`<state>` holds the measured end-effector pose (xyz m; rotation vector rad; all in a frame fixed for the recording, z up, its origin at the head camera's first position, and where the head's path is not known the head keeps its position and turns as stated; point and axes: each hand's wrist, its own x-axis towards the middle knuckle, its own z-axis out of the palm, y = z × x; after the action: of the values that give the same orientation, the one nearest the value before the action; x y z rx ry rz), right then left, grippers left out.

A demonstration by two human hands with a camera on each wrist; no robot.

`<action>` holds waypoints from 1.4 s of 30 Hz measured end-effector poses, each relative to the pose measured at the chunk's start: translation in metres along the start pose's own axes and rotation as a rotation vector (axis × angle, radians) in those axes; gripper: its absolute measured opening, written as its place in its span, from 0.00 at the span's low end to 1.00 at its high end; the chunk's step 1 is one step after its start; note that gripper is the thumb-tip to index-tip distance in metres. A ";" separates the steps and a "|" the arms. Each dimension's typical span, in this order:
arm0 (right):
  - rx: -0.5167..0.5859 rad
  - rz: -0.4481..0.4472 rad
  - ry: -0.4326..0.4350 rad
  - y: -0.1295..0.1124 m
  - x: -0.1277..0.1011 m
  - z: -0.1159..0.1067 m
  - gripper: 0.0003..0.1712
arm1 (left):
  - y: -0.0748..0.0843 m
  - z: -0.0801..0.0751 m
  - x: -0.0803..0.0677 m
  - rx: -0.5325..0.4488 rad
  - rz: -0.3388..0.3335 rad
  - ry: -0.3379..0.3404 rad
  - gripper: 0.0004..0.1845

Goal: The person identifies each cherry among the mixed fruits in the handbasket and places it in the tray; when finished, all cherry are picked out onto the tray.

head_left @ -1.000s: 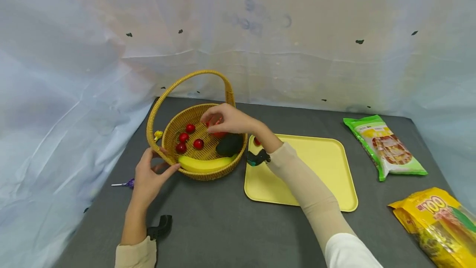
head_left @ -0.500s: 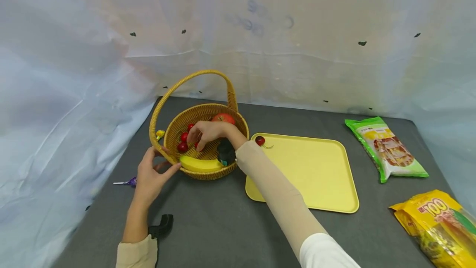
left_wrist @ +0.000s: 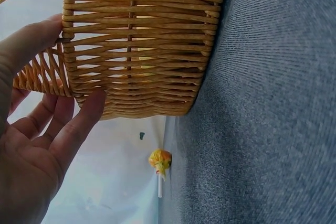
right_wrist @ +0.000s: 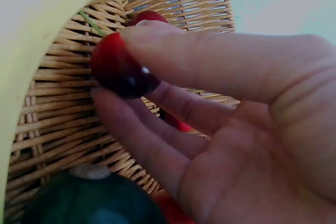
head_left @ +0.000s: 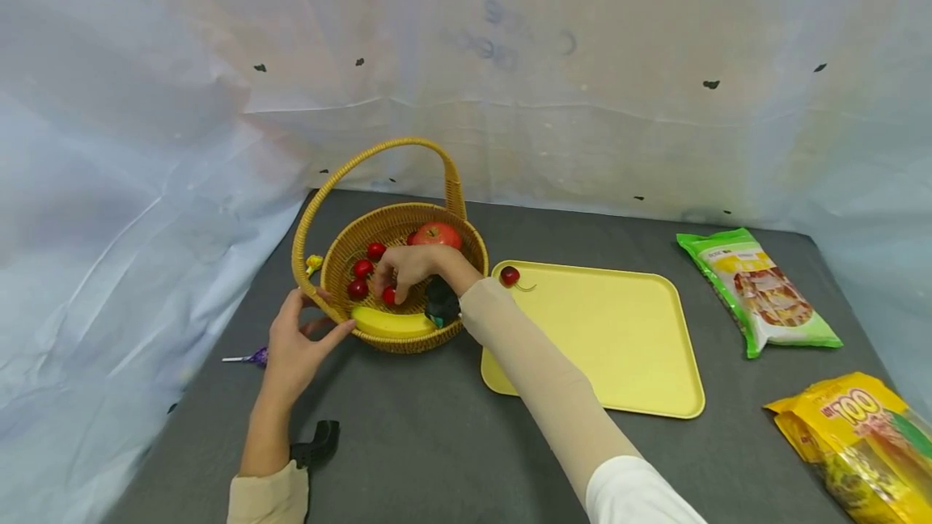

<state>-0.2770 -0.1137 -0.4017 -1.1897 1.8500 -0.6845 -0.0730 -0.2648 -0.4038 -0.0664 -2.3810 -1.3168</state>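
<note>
The right hand (head_left: 413, 265) is reaching into the basket (head_left: 331, 265) and pinching a cherry (head_left: 389, 295) between thumb and fingers (right_wrist: 173, 56) (the right wrist view is showing the red fruit gripped at the fingertips, just above the woven floor). That cherry is sitting inside the basket, just behind the banana (head_left: 393, 322) lying along the basket's near wall. The left hand (head_left: 294, 346) is bracing the basket from outside at its near left rim, fingers nearly straight and spread, thumb and fingertips touching the wicker without closing round it. Three more cherries (head_left: 362, 268) are lying in the basket's left half, an apple (head_left: 437, 234) is resting at its far side, and a dark avocado (head_left: 441, 302) is lying at its right, partly hidden by the wrist. Just right of the basket a yellow tray (head_left: 619, 346) is lying flat, with one stemmed cherry (head_left: 510, 275) in the corner nearest the basket. A lollipop (head_left: 251, 358) is lying left of the basket.
</note>
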 end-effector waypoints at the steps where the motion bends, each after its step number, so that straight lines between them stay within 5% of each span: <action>1: -0.003 -0.006 0.013 0.001 -0.001 0.000 0.17 | 0.000 0.000 0.000 -0.002 0.001 -0.001 0.26; 8: 0.034 -0.134 0.128 -0.001 -0.020 -0.010 0.17 | -0.019 0.004 0.002 -0.017 -0.001 -0.009 0.28; 13: 0.103 -0.291 0.299 0.003 -0.062 -0.019 0.17 | -0.004 0.005 0.003 -0.015 0.014 -0.013 0.27; 17: 0.192 -0.333 0.456 0.025 -0.107 -0.019 0.17 | -0.004 0.007 0.003 -0.027 0.024 -0.008 0.28; 26: 0.527 -0.312 0.660 0.100 -0.200 0.006 0.17 | -0.022 0.007 0.001 -0.035 0.003 0.006 0.27; 35: 0.546 -0.110 0.754 0.144 -0.252 0.032 0.23 | -0.042 0.004 0.000 -0.043 0.020 0.016 0.27; 42: 0.516 -0.083 0.714 0.154 -0.260 0.034 0.24 | -0.040 0.004 0.000 -0.045 0.011 0.017 0.27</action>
<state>-0.2623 0.1861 -0.4510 -0.7200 1.9813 -1.6795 -0.0838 -0.2834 -0.4383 -0.0811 -2.3330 -1.3608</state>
